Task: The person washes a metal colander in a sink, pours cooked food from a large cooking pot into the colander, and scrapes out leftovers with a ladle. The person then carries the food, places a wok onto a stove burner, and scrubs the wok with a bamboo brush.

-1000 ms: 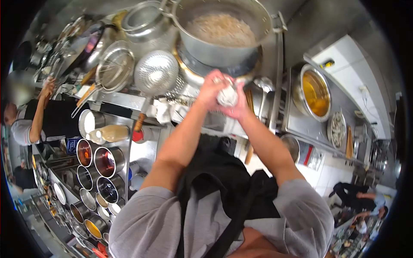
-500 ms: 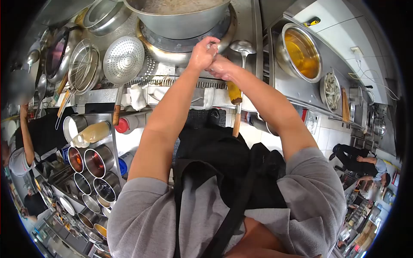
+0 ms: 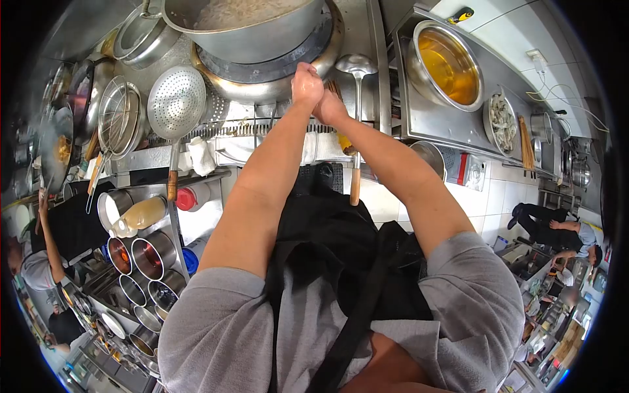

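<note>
My left hand (image 3: 307, 85) is a wet, closed fist in front of the large metal pot (image 3: 244, 43). Pressed against it, my right hand (image 3: 329, 109) has its fingers curled in and mostly hidden. Whatever may be between the two hands does not show. Beside the right hand lies a brush (image 3: 345, 141) with a yellowish-brown handle, partly covered by the hand and forearm. A metal ladle (image 3: 358, 64) with a wooden handle end lies just to the right. The pot holds a pale, cloudy content and sits over a round burner ring (image 3: 262, 90).
A perforated skimmer (image 3: 176, 103) and a wire strainer (image 3: 118, 116) lie left. On the right counter stand a basin of amber liquid (image 3: 415, 65) and a bowl of pale pieces (image 3: 501, 124). Several metal containers (image 3: 152, 257) stand lower left. A co-worker's arm (image 3: 49, 239) holds a wok (image 3: 59, 147).
The left hand's fingers have gone from partly spread to a closed fist, and the hands have come closer together. The view has shifted slightly. At far left, the co-worker's wok now shows.
</note>
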`<state>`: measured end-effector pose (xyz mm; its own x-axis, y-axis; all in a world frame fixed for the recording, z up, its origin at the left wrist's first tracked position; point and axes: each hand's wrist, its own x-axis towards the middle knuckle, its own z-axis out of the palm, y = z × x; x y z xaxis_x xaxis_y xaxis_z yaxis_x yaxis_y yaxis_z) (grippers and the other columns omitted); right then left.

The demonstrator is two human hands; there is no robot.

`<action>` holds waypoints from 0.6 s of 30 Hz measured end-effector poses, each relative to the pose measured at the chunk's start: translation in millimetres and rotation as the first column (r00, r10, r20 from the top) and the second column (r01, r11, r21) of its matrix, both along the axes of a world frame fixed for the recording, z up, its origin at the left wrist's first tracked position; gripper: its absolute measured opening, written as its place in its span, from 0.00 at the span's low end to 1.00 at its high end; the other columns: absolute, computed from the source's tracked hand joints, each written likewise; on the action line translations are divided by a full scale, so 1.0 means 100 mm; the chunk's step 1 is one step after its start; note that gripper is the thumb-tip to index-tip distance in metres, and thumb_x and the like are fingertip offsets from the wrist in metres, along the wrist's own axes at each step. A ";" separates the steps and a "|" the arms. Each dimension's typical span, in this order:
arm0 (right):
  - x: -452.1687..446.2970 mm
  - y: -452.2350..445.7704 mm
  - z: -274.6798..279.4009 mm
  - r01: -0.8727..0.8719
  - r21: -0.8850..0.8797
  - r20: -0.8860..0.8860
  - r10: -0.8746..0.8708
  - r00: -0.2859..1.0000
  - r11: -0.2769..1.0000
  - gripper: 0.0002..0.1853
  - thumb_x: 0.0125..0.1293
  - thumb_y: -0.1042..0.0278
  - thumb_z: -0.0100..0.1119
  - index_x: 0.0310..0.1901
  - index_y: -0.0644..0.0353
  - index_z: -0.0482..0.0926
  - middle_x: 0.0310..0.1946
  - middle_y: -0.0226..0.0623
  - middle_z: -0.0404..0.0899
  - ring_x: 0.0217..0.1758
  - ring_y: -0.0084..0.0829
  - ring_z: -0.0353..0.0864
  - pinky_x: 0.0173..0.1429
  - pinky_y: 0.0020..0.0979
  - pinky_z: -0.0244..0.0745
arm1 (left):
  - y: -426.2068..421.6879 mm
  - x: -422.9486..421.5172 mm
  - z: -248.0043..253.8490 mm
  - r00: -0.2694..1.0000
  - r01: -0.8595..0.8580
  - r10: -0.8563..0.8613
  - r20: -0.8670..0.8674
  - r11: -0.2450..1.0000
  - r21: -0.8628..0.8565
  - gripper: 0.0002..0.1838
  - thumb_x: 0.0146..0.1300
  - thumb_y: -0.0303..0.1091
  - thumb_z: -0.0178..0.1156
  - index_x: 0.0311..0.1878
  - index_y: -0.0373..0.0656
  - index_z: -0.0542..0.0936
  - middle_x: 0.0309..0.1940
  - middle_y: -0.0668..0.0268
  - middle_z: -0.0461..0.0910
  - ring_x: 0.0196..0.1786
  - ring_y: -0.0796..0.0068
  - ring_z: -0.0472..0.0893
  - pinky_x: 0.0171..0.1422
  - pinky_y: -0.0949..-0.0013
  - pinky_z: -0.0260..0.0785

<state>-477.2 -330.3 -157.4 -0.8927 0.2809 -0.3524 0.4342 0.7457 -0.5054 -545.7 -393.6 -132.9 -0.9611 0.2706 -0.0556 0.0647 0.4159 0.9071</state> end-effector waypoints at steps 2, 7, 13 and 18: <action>0.13 -0.11 0.33 0.064 0.037 0.005 -0.064 0.998 0.997 0.19 0.60 0.54 0.57 0.46 0.59 0.82 0.46 0.53 0.84 0.51 0.54 0.82 0.54 0.48 0.77 | -0.01 0.01 -0.05 0.998 -0.027 0.031 0.059 0.997 -0.074 0.08 0.64 0.31 0.51 0.43 0.41 0.76 0.40 0.42 0.83 0.48 0.39 0.81 0.56 0.47 0.72; 0.28 -0.20 0.38 -0.093 0.082 0.006 0.093 0.996 0.992 0.21 0.60 0.56 0.58 0.52 0.59 0.78 0.45 0.51 0.84 0.51 0.54 0.82 0.54 0.50 0.76 | -0.17 0.14 -0.21 0.976 -0.161 0.175 0.127 0.981 -0.111 0.08 0.63 0.31 0.51 0.42 0.39 0.76 0.40 0.42 0.83 0.49 0.40 0.81 0.55 0.48 0.72; 0.24 -0.10 0.31 -0.199 0.068 -0.208 0.209 0.956 0.978 0.34 0.57 0.63 0.66 0.65 0.56 0.64 0.55 0.55 0.75 0.48 0.55 0.82 0.50 0.48 0.79 | -0.72 0.31 -0.02 0.787 -0.370 -0.038 0.616 0.770 0.520 0.21 0.65 0.33 0.62 0.59 0.47 0.69 0.48 0.58 0.77 0.48 0.57 0.79 0.50 0.53 0.75; 0.15 -0.38 1.23 -0.015 -0.417 -0.207 -0.079 0.975 0.909 0.29 0.61 0.64 0.68 0.61 0.56 0.65 0.54 0.46 0.75 0.43 0.36 0.83 0.35 0.36 0.80 | -1.52 0.19 0.63 0.901 0.076 -0.309 0.304 0.803 0.592 0.35 0.60 0.22 0.67 0.68 0.49 0.64 0.55 0.62 0.73 0.51 0.66 0.78 0.44 0.62 0.78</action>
<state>-462.1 -367.9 -34.1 -0.9526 0.1815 -0.2442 0.3005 0.4363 -0.8481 -527.0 -545.6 -69.4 -0.8221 0.5424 -0.1732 -0.2971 -0.1492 0.9431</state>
